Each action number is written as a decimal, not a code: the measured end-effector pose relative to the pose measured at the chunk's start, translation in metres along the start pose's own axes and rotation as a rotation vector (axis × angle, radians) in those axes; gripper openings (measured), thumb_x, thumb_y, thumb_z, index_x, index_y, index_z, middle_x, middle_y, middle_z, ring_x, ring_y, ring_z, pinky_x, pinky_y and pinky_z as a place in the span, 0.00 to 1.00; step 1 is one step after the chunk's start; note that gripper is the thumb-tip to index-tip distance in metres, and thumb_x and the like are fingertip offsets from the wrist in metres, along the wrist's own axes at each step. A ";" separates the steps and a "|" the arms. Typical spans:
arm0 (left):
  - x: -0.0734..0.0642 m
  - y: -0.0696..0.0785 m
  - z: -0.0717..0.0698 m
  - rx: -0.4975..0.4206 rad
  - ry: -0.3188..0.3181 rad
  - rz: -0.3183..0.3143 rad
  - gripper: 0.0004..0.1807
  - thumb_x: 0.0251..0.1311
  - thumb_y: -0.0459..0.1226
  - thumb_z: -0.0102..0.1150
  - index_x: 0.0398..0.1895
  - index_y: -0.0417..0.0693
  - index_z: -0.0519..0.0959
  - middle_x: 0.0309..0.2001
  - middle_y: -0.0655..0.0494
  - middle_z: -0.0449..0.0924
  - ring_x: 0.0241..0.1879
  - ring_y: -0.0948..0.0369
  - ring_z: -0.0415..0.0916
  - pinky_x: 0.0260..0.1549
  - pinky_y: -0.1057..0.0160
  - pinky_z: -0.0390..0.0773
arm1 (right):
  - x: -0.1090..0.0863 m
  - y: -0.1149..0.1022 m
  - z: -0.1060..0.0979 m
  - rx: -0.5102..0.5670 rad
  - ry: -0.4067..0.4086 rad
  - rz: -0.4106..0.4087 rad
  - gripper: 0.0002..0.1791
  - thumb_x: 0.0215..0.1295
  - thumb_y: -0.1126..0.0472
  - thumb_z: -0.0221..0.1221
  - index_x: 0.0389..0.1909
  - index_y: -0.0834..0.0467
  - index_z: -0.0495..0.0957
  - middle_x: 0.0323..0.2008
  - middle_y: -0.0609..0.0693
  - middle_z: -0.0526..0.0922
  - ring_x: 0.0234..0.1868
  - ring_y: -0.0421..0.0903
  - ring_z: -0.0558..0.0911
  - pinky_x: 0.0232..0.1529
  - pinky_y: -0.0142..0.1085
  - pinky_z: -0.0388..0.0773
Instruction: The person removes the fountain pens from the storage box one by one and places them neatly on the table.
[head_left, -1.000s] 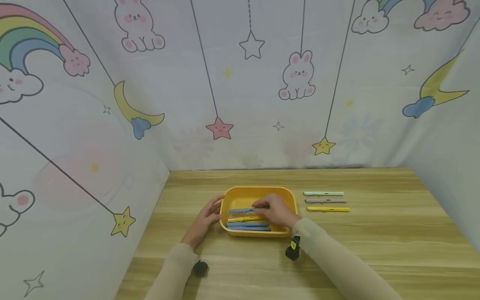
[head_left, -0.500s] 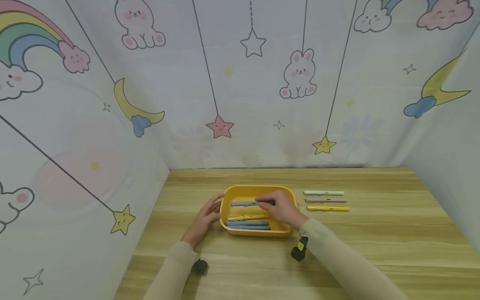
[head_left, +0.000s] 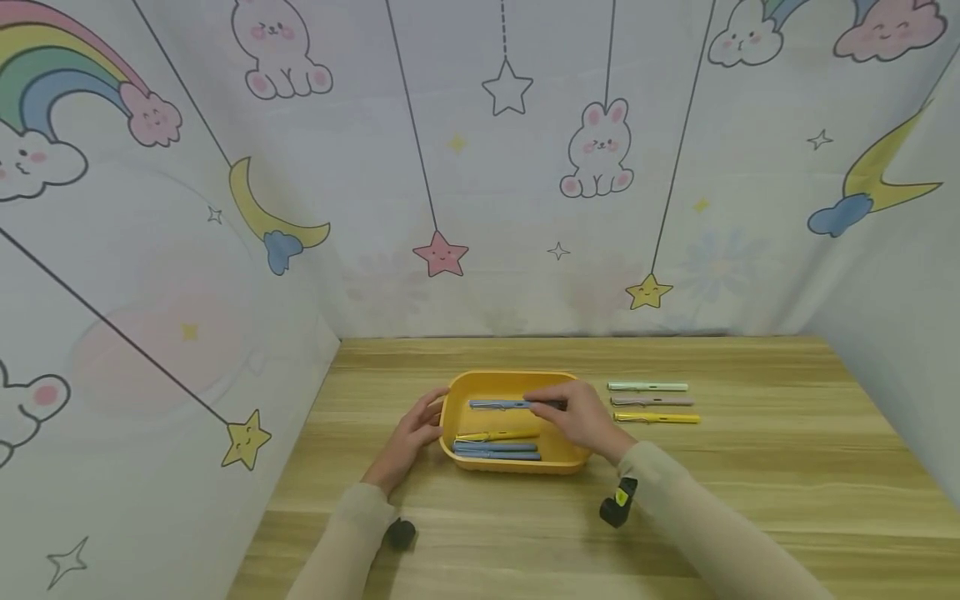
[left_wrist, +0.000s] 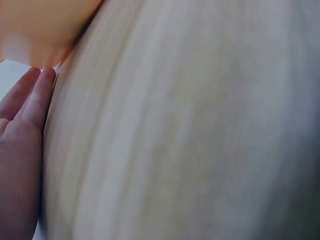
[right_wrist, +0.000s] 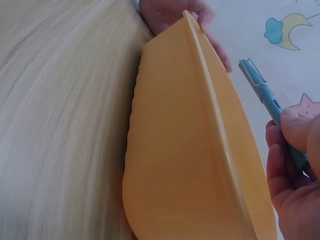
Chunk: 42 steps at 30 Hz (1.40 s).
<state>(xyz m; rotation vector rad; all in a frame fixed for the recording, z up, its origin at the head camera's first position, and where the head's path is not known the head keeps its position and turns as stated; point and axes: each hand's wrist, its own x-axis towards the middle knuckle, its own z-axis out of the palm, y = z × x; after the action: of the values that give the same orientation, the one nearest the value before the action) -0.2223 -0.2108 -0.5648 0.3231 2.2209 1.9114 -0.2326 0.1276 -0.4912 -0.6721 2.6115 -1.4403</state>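
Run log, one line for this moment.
right hand: holds blue pen; left hand: touches yellow tray; in tray: yellow pen, two blue pens; table: three other pens

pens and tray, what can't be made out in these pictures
- Head view: part of the held blue pen, covered by the right hand.
- Head view: any lettering on the three pens outside the tray, too small.
- Right wrist view: the yellow pen and two blue pens inside, hidden by the tray.
- Left wrist view: part of the left hand, cut off by the frame.
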 end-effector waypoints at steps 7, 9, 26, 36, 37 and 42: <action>0.000 0.001 0.001 0.002 0.003 0.007 0.34 0.73 0.34 0.54 0.80 0.66 0.64 0.77 0.47 0.68 0.73 0.46 0.69 0.73 0.41 0.63 | -0.007 0.005 -0.019 -0.010 0.067 0.034 0.13 0.72 0.59 0.66 0.54 0.54 0.90 0.45 0.49 0.91 0.32 0.44 0.80 0.30 0.32 0.76; 0.000 0.001 0.001 0.004 -0.001 0.012 0.34 0.73 0.33 0.54 0.80 0.65 0.64 0.77 0.47 0.68 0.73 0.45 0.69 0.72 0.41 0.63 | -0.009 0.008 -0.025 -0.005 0.081 0.040 0.13 0.72 0.58 0.66 0.54 0.53 0.90 0.46 0.50 0.91 0.33 0.46 0.80 0.30 0.32 0.76; 0.000 0.001 0.000 0.014 -0.004 0.035 0.34 0.73 0.33 0.53 0.80 0.62 0.64 0.77 0.46 0.67 0.74 0.45 0.67 0.72 0.42 0.63 | -0.025 0.027 -0.071 0.036 0.127 0.066 0.16 0.73 0.57 0.65 0.57 0.55 0.88 0.51 0.55 0.90 0.25 0.48 0.78 0.23 0.36 0.75; 0.001 0.001 0.001 0.015 0.010 0.041 0.35 0.72 0.32 0.54 0.81 0.58 0.64 0.77 0.43 0.67 0.75 0.44 0.66 0.73 0.43 0.62 | -0.034 0.041 -0.092 0.002 0.165 0.103 0.16 0.75 0.57 0.64 0.59 0.57 0.86 0.51 0.59 0.89 0.40 0.49 0.89 0.31 0.39 0.84; 0.001 0.001 0.001 0.017 0.010 0.042 0.35 0.72 0.32 0.53 0.81 0.58 0.64 0.77 0.43 0.67 0.75 0.44 0.66 0.73 0.43 0.62 | -0.035 0.042 -0.094 -0.002 0.169 0.105 0.16 0.75 0.57 0.64 0.59 0.56 0.86 0.51 0.59 0.89 0.39 0.47 0.88 0.29 0.37 0.82; 0.000 0.000 0.001 0.015 0.009 0.024 0.35 0.72 0.33 0.54 0.80 0.63 0.64 0.77 0.46 0.67 0.75 0.45 0.66 0.74 0.40 0.61 | -0.044 0.050 -0.104 -0.013 0.179 0.093 0.17 0.75 0.57 0.63 0.60 0.57 0.86 0.55 0.57 0.88 0.45 0.49 0.88 0.36 0.37 0.84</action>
<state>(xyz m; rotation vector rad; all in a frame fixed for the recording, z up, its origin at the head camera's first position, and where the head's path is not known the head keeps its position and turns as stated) -0.2220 -0.2096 -0.5653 0.3456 2.2490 1.9126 -0.2384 0.2504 -0.4809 -0.4340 2.7455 -1.5224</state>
